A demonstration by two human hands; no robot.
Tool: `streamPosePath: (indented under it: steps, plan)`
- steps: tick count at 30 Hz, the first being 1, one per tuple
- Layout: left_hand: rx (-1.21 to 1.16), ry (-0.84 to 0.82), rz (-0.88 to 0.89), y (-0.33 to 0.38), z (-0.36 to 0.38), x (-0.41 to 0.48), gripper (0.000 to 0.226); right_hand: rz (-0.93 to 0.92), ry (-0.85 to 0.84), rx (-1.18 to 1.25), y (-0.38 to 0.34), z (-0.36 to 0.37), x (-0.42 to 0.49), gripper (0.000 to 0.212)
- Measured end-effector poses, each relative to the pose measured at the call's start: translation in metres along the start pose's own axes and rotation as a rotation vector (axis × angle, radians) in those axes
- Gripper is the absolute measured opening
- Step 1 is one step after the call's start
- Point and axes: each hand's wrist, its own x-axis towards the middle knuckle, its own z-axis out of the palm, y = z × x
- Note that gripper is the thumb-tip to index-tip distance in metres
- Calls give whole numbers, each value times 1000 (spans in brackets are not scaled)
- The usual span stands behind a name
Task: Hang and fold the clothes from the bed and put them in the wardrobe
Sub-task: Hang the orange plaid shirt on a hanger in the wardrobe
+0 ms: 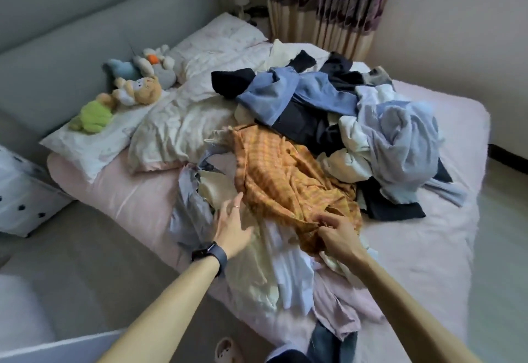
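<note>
The right hand (334, 237) is pinching the near hem of the crumpled orange checked cloth garment (285, 179), fingers curled tight on the fabric. The garment is lying at the front of a mixed heap of blue, white and dark clothes (328, 99) on the pink-sheeted bed (414, 248). The left hand (231, 222), wearing a dark wristwatch (210, 254), is reaching just beside the garment's left edge, fingers straight and slightly apart; contact cannot be told.

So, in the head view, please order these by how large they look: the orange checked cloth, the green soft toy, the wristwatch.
1. The orange checked cloth, by far the largest.
2. The green soft toy and the wristwatch look about alike. The watch is nearer the camera, so I do not rank them.
</note>
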Motion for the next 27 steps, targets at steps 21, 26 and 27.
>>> streamPosePath:
  steps: [21,26,27]
  plan:
    - [145,-174,550,160,88,13,19,264,863,-118,79,-169,-109,30]
    - [26,-307,712,229,32,-4,15,-209,397,-490,41,-126,-79,96]
    - [-16,-320,711,241,21,-7,15,-298,370,-465,28,-118,-70,79]
